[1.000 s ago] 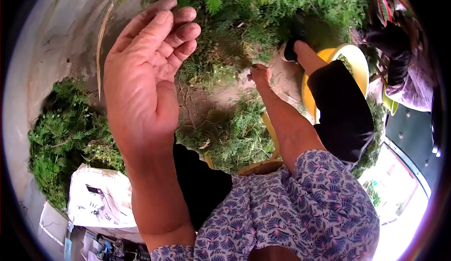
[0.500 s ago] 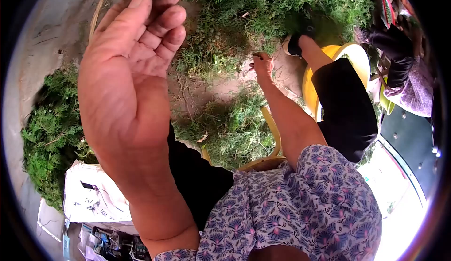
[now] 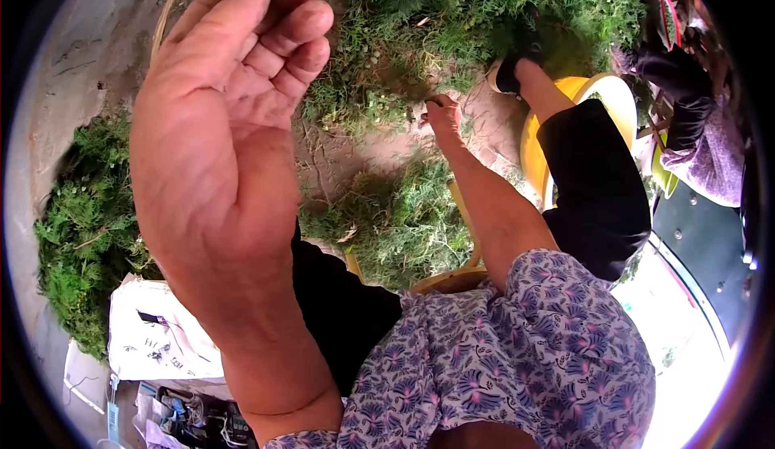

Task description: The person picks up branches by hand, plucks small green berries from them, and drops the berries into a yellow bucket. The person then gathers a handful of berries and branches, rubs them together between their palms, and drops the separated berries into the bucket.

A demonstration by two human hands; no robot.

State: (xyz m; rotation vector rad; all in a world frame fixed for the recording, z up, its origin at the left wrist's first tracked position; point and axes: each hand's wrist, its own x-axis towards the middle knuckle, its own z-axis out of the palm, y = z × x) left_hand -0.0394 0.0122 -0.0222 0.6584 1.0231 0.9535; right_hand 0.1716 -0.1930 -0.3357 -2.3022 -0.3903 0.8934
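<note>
Close to the camera on the left, my left hand [image 3: 234,118] is raised with its palm showing. Its fingers curve loosely, and nothing is visible in them. Farther down, my right hand [image 3: 444,119] is low over the brown ground [image 3: 347,158], beside cut green sprigs [image 3: 375,106]. The fingers of that hand are drawn together; whatever they hold is too small to make out. More leafy green branches [image 3: 404,223] lie below the ground patch, near a yellow curved frame [image 3: 452,280].
Green branches [image 3: 476,5] are heaped across the top, with another pile [image 3: 85,231] at left. A yellow tub [image 3: 533,154] stands beyond my dark-clad leg. Another person's purple sleeve [image 3: 706,158] shows at right. A white sack [image 3: 161,336] lies at lower left.
My right hand has shifted slightly left, and its fingers have drawn together. My left hand has moved a little up, its fingers slightly to the right.
</note>
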